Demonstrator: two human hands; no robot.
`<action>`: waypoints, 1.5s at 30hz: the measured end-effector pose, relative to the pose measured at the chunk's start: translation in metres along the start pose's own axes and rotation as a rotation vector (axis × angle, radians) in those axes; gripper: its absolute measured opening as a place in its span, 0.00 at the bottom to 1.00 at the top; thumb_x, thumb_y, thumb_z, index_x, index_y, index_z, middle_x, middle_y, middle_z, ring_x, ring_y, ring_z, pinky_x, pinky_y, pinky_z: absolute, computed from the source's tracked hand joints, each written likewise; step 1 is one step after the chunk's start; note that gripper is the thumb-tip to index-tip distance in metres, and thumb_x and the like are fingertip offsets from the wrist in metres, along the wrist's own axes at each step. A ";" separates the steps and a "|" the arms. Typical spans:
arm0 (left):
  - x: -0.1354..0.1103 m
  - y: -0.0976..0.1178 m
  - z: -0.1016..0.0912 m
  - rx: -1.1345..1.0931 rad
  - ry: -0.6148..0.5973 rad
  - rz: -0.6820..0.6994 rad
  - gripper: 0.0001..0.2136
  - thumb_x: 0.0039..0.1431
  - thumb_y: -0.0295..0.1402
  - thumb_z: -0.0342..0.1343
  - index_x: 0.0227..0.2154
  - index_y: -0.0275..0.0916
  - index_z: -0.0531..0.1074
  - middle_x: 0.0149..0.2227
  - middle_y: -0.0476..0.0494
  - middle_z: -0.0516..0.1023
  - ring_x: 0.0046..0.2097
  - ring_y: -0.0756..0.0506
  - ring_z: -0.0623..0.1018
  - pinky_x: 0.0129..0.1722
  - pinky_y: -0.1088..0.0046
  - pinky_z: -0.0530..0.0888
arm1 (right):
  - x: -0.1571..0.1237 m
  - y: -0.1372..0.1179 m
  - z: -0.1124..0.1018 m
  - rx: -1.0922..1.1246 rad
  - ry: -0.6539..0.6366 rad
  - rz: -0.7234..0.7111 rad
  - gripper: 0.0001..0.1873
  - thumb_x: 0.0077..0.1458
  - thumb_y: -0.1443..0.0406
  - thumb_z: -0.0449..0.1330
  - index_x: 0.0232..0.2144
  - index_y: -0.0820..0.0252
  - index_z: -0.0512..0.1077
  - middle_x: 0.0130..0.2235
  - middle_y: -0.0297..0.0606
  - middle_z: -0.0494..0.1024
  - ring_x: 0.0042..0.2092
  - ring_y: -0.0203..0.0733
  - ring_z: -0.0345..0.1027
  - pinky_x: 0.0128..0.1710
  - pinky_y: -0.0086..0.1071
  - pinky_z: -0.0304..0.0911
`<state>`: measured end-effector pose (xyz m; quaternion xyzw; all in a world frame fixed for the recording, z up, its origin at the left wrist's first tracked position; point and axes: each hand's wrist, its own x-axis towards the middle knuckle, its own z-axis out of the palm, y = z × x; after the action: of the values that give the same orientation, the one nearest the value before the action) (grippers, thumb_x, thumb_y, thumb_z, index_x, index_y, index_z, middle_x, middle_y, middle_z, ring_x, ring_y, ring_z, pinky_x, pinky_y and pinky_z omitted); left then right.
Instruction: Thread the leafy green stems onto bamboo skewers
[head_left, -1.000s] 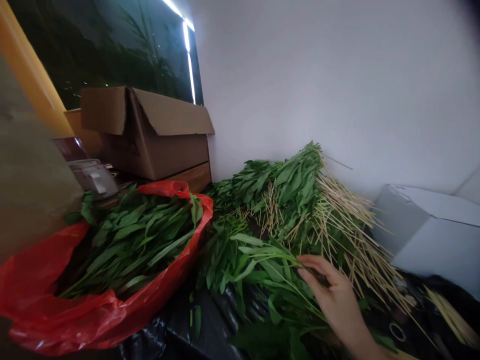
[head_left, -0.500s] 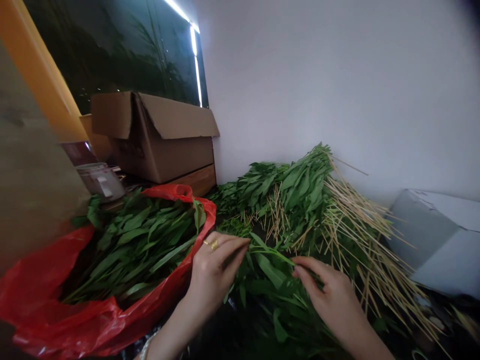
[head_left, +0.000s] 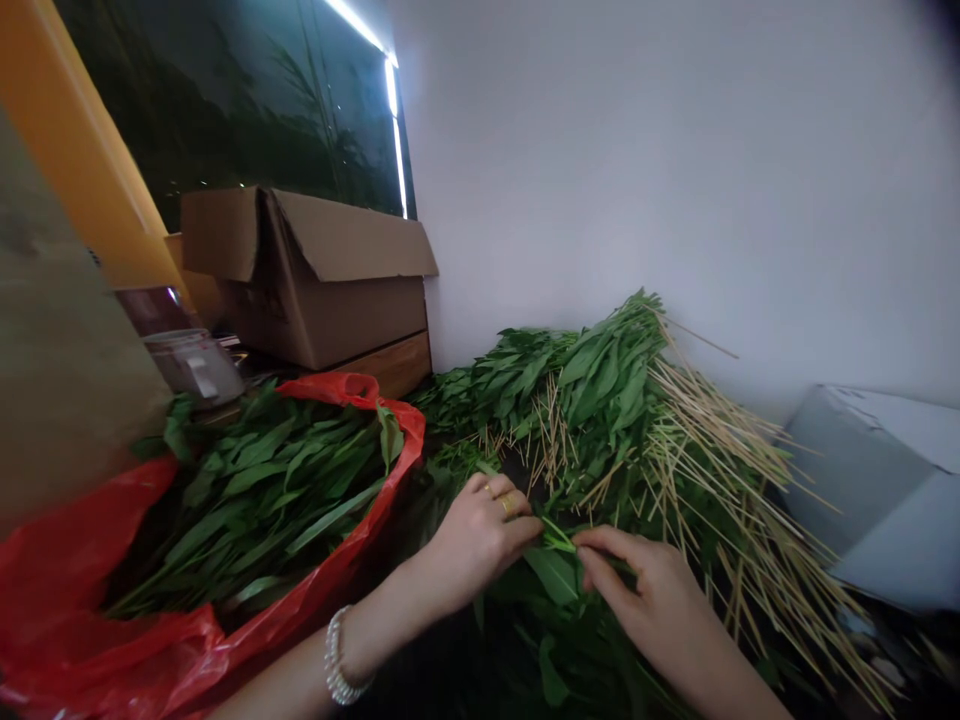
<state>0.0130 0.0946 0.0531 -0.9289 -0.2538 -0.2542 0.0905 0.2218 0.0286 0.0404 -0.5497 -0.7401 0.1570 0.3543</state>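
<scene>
My left hand point(head_left: 487, 530), wearing gold-coloured rings and a beaded bracelet point(head_left: 341, 655), is closed with its fingertips on a leafy green stem point(head_left: 556, 538). From the other side my right hand point(head_left: 649, 590) pinches the same stem between thumb and forefinger. Only a short length of it shows between the two hands. Below them lie loose leafy greens point(head_left: 555, 672), partly hidden by the hands. Behind is a heap of leafy greens point(head_left: 611, 375), its long pale stalks point(head_left: 739, 480) spread toward the right.
On the left a red plastic bag point(head_left: 405, 450) stands open, full of leafy greens point(head_left: 262, 490). Behind it are a pale mug point(head_left: 196, 368) and an open cardboard box point(head_left: 352, 315). A white box point(head_left: 877, 490) stands at the right by the wall point(head_left: 637, 150).
My left hand has moved right and slightly down, closer to my right hand, so less of the stem shows between them. My right hand has barely shifted.
</scene>
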 end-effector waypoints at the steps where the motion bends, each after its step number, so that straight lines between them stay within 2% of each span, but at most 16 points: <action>1: 0.001 0.000 0.000 -0.019 -0.021 -0.002 0.06 0.64 0.33 0.53 0.36 0.41 0.75 0.34 0.48 0.77 0.39 0.46 0.70 0.37 0.66 0.59 | 0.000 0.002 0.000 -0.005 -0.005 0.003 0.12 0.59 0.59 0.51 0.33 0.52 0.74 0.27 0.31 0.78 0.31 0.40 0.72 0.28 0.30 0.61; 7: 0.006 -0.002 -0.003 -0.243 -0.147 -0.121 0.08 0.62 0.37 0.54 0.32 0.39 0.74 0.32 0.47 0.76 0.39 0.46 0.71 0.40 0.70 0.64 | 0.001 0.015 0.000 -0.093 0.040 -0.052 0.11 0.59 0.60 0.51 0.35 0.50 0.74 0.36 0.31 0.78 0.36 0.42 0.71 0.38 0.35 0.62; 11: 0.003 0.000 0.003 -0.352 -0.117 -0.269 0.07 0.64 0.35 0.52 0.34 0.39 0.73 0.33 0.48 0.77 0.37 0.48 0.72 0.39 0.73 0.66 | 0.001 0.015 0.000 -0.104 0.055 -0.079 0.12 0.61 0.60 0.49 0.35 0.50 0.73 0.35 0.31 0.78 0.35 0.42 0.70 0.37 0.35 0.61; 13: 0.002 0.001 0.006 -0.354 -0.080 -0.290 0.05 0.62 0.34 0.55 0.34 0.40 0.73 0.34 0.48 0.77 0.39 0.47 0.72 0.40 0.72 0.67 | 0.002 0.014 0.001 -0.129 0.075 -0.079 0.12 0.61 0.60 0.49 0.35 0.50 0.72 0.34 0.31 0.78 0.34 0.42 0.70 0.36 0.35 0.61; 17: 0.003 0.005 0.007 -0.261 -0.067 -0.246 0.04 0.60 0.32 0.57 0.35 0.39 0.71 0.38 0.45 0.76 0.43 0.44 0.70 0.44 0.68 0.66 | 0.000 0.010 0.002 -0.120 0.055 -0.056 0.12 0.61 0.60 0.49 0.37 0.50 0.72 0.32 0.31 0.77 0.34 0.42 0.70 0.35 0.33 0.60; 20: 0.006 0.008 0.005 -0.180 -0.117 -0.200 0.06 0.60 0.34 0.56 0.37 0.39 0.72 0.40 0.44 0.74 0.45 0.43 0.69 0.44 0.67 0.65 | 0.000 0.008 0.002 -0.077 0.026 -0.047 0.11 0.62 0.60 0.50 0.36 0.50 0.72 0.31 0.30 0.77 0.34 0.41 0.70 0.34 0.32 0.60; 23: 0.008 0.006 0.003 -0.153 -0.181 -0.160 0.06 0.62 0.35 0.55 0.36 0.39 0.72 0.38 0.45 0.75 0.43 0.44 0.69 0.42 0.67 0.64 | 0.000 0.011 0.002 -0.078 0.048 -0.046 0.10 0.62 0.61 0.51 0.35 0.50 0.72 0.32 0.30 0.77 0.34 0.41 0.70 0.34 0.32 0.61; 27: 0.010 -0.002 0.005 -0.216 -0.236 -0.147 0.06 0.61 0.36 0.55 0.34 0.38 0.71 0.33 0.47 0.75 0.40 0.45 0.70 0.39 0.70 0.64 | 0.002 0.023 0.007 -0.136 0.078 -0.102 0.09 0.62 0.62 0.52 0.37 0.52 0.72 0.37 0.33 0.77 0.38 0.41 0.70 0.38 0.34 0.61; 31: 0.009 -0.007 0.018 -0.262 -0.274 -0.110 0.07 0.63 0.33 0.53 0.35 0.38 0.75 0.33 0.46 0.76 0.38 0.46 0.71 0.41 0.71 0.65 | -0.002 0.039 0.021 -0.293 0.105 -0.219 0.11 0.64 0.64 0.50 0.34 0.57 0.72 0.33 0.36 0.73 0.37 0.43 0.68 0.40 0.37 0.61; 34: 0.005 -0.006 0.030 -0.235 -0.262 -0.115 0.08 0.64 0.32 0.52 0.36 0.39 0.76 0.33 0.45 0.75 0.39 0.46 0.70 0.41 0.70 0.64 | -0.011 0.048 0.035 -0.376 0.198 -0.339 0.12 0.64 0.67 0.49 0.36 0.60 0.72 0.32 0.38 0.72 0.37 0.43 0.67 0.42 0.40 0.60; 37: 0.002 -0.004 0.037 -0.217 -0.224 -0.156 0.06 0.61 0.34 0.55 0.36 0.41 0.76 0.35 0.45 0.75 0.42 0.45 0.69 0.41 0.69 0.63 | -0.020 0.055 0.046 -0.386 0.286 -0.401 0.09 0.63 0.69 0.51 0.39 0.62 0.72 0.33 0.39 0.73 0.37 0.42 0.67 0.44 0.40 0.60; 40: 0.000 -0.001 0.040 -0.183 -0.201 -0.146 0.04 0.60 0.33 0.56 0.34 0.40 0.74 0.36 0.46 0.74 0.43 0.45 0.69 0.42 0.68 0.62 | -0.024 0.060 0.050 -0.382 0.302 -0.409 0.09 0.63 0.68 0.52 0.41 0.62 0.71 0.34 0.40 0.74 0.38 0.42 0.67 0.44 0.40 0.60; 45: 0.000 0.008 0.048 -0.065 -0.170 -0.099 0.03 0.57 0.28 0.54 0.28 0.38 0.69 0.30 0.47 0.73 0.38 0.45 0.68 0.42 0.65 0.60 | -0.025 0.060 0.050 -0.369 0.275 -0.353 0.09 0.63 0.66 0.53 0.40 0.61 0.72 0.33 0.39 0.74 0.36 0.43 0.66 0.42 0.40 0.59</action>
<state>0.0379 0.1017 0.0119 -0.9359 -0.2975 -0.1869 0.0257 0.2331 0.0337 -0.0408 -0.4836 -0.7854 -0.1206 0.3671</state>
